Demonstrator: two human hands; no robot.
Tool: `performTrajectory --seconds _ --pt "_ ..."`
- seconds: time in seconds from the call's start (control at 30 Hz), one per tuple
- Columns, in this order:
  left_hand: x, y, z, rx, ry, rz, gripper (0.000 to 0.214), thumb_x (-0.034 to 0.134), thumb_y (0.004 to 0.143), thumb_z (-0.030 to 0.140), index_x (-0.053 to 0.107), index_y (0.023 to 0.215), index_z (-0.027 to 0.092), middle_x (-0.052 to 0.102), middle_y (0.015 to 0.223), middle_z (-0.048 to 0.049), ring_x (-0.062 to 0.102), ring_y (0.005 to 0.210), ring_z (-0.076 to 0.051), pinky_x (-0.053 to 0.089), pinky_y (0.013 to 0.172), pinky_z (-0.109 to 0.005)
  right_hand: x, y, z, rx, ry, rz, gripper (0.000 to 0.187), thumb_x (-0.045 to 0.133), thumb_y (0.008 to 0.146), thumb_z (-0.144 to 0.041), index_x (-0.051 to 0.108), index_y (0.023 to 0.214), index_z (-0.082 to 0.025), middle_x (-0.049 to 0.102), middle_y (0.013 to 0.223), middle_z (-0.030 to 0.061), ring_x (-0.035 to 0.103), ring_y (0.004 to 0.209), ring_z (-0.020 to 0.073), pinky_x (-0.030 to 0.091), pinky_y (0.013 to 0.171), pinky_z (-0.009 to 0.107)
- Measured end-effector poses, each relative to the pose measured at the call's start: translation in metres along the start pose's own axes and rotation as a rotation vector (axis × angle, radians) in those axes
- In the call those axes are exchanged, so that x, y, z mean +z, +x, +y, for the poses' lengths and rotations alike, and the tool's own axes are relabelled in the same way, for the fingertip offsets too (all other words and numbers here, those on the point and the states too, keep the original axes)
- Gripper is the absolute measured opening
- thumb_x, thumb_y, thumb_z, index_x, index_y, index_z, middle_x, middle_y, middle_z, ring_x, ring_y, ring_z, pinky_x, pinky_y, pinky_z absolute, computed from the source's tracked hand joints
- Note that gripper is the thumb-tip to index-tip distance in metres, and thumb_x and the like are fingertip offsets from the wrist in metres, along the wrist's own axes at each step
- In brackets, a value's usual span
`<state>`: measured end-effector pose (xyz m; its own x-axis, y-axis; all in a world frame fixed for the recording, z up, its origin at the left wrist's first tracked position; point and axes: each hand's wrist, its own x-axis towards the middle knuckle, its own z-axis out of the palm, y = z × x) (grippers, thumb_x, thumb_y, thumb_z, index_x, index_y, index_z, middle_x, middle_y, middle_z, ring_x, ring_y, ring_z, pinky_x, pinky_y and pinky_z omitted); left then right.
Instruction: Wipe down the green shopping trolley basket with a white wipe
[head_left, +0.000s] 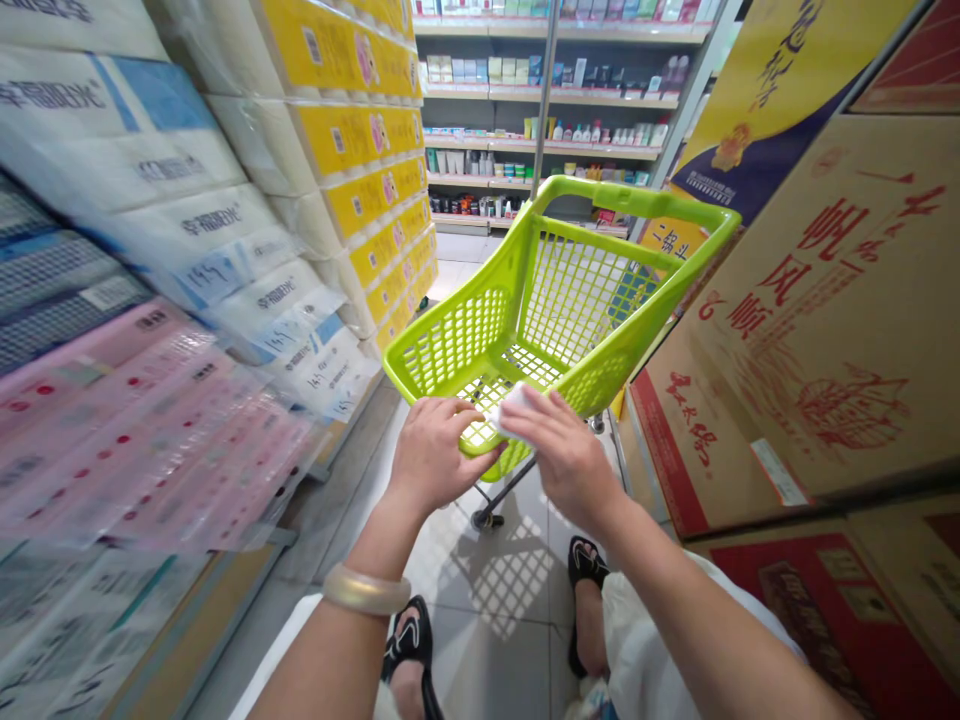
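A lime-green plastic shopping cart (660, 205) stands in a narrow aisle in front of me, its basket holding nothing I can see. My left hand (435, 455) is closed over the near rim of the cart; a pale bangle sits on that wrist. My right hand (562, 450) grips the same rim to the right and presses a small white folded paper (514, 405) against it with the fingers.
Stacked tissue packs (195, 250) in white, pink and yellow wrap wall the left side. Large cardboard boxes (817, 320) with red print crowd the right. Shelves of small bottles (555, 130) close the far end. Grey tiled floor (495, 600) shows below, with my sandalled feet.
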<state>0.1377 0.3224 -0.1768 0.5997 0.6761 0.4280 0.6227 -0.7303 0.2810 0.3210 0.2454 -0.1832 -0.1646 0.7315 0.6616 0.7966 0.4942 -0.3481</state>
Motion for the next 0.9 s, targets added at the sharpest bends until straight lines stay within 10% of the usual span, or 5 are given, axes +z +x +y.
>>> performTrajectory --seconds 0.13,0.33,0.57,0.77,0.9 --pt "-0.001 0.0 -0.001 -0.002 -0.021 0.018 0.031 0.068 0.079 0.047 0.071 0.093 0.019 0.07 0.099 -0.0068 0.061 0.095 -0.027 0.044 0.09 -0.045 -0.006 0.002 0.015 0.198 -0.087 0.187 0.04 0.041 0.092 -0.006 0.064 0.121 -0.022 0.068 0.127 0.0082 0.049 0.135 0.0242 0.036 0.114 0.053" --pt "-0.001 -0.001 -0.005 0.025 -0.007 -0.007 0.024 0.065 0.077 0.034 0.071 0.095 0.02 0.07 0.1 -0.0074 0.06 0.095 -0.028 0.045 0.087 -0.045 0.01 -0.001 -0.015 -0.146 0.029 -0.087 0.041 0.038 0.094 -0.006 0.062 0.125 -0.02 0.066 0.13 0.0037 0.045 0.137 0.0192 0.039 0.115 0.041" --pt "-0.003 -0.002 -0.007 -0.001 -0.042 0.013 0.029 0.069 0.078 0.045 0.071 0.093 0.02 0.071 0.099 -0.0068 0.06 0.094 -0.027 0.044 0.09 -0.045 -0.004 0.002 0.017 0.194 -0.059 0.194 0.041 0.041 0.092 -0.006 0.064 0.122 -0.021 0.067 0.127 0.009 0.05 0.133 0.0232 0.038 0.114 0.051" --pt "-0.006 -0.001 -0.012 0.007 -0.04 -0.011 0.029 0.072 0.071 0.035 0.071 0.096 0.02 0.07 0.1 -0.0067 0.061 0.095 -0.028 0.045 0.088 -0.045 0.009 0.0 -0.011 -0.111 0.061 -0.067 0.044 0.038 0.093 -0.006 0.061 0.127 -0.023 0.065 0.131 0.0036 0.045 0.137 0.0179 0.039 0.115 0.041" --pt "-0.008 -0.001 -0.005 -0.019 -0.055 0.034 0.027 0.069 0.075 0.036 0.07 0.097 0.02 0.069 0.101 -0.0071 0.059 0.099 -0.028 0.044 0.093 -0.046 -0.001 0.003 0.012 0.151 -0.04 0.159 0.042 0.04 0.093 -0.007 0.064 0.123 -0.023 0.067 0.128 0.0067 0.049 0.134 0.0215 0.036 0.115 0.05"
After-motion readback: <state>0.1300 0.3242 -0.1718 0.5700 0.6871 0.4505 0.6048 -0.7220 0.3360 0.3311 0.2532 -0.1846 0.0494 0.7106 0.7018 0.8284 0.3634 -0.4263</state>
